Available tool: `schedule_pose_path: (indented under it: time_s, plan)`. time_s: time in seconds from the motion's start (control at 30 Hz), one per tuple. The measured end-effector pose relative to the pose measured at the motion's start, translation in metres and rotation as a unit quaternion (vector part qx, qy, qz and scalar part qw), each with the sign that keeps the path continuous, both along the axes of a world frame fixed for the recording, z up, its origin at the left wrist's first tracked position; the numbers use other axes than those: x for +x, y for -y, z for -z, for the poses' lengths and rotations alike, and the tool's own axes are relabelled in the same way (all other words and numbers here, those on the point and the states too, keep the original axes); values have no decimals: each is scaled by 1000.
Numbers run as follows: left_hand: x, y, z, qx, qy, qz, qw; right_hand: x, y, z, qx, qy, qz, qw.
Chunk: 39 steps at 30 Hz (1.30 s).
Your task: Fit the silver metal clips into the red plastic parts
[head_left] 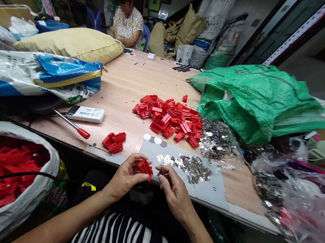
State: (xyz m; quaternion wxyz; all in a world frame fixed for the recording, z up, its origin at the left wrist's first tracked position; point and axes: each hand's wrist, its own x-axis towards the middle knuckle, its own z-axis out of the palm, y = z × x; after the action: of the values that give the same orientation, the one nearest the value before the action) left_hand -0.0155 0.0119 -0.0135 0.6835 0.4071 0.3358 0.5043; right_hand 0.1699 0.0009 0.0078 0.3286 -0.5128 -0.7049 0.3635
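Between the thumb and fingers of my left hand point(126, 177) is a red plastic part point(144, 168), held over the table's front edge. My right hand point(174, 188) is close beside it, its thumb and forefinger pinched together; whatever they grip is too small to name. Beyond my right hand, small shiny metal pieces point(195, 168) lie spread on a grey mat point(210, 190). Several loose red parts point(114, 142) sit left of the mat. A bigger heap of red parts point(171, 119) rises behind it.
An open sack point(51, 144) full of red parts stands at lower left. A white device point(86, 113) and a red-tipped metal rod point(70, 123) lie nearby. Bags of metal pieces point(217, 139) and a green sack point(257, 100) occupy the right. Across the table sits a person point(128, 27).
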Motion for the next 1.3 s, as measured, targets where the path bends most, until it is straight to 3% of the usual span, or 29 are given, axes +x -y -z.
schedule_pose_path:
  time_s: [0.1,0.2,0.3,0.5,0.83,1.17,1.3]
  plan:
    - [-3,-9,4,89,-103,-12,991,3,-2,5,42,43,0,998]
    - [-4,-17,8,163,-227,-27,960,4,-4,9,49,77,6,996]
    - [-4,-23,11,204,-294,-24,934,3,-5,9,44,101,10,994]
    - [-3,-27,11,243,-322,-1,915,1,-9,5,42,139,-12,989]
    - [-4,-29,9,234,-327,6,916,2,-12,6,40,167,-17,985]
    - [-4,-31,11,205,-319,3,925,-24,-9,-3,26,310,31,950]
    - [-4,-30,13,219,-334,2,917,-32,-6,-3,15,314,47,948]
